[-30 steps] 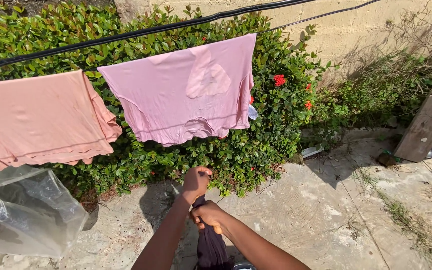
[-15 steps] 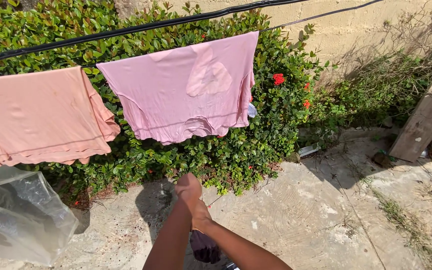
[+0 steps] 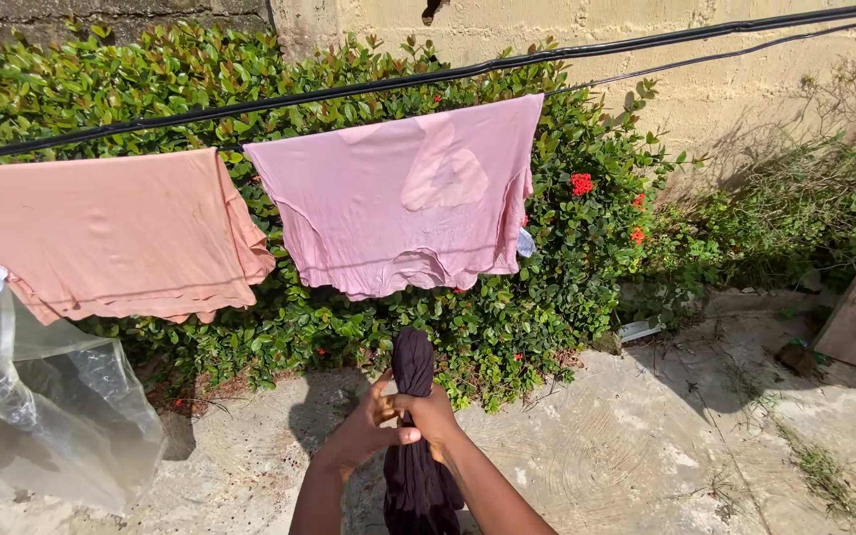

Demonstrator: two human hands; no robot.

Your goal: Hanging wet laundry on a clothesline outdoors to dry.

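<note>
My right hand (image 3: 435, 416) grips the dark twisted wet cloth (image 3: 413, 436) tight, fingers wrapped shut around it; my left hand (image 3: 369, 436) pinches beside it, some fingers loose. Looks like wringing, held below the pink shirt (image 3: 408, 198) on the black line (image 3: 349, 91). Next needs unrolling, I judge. Cloth's bottom is cut off.
</note>
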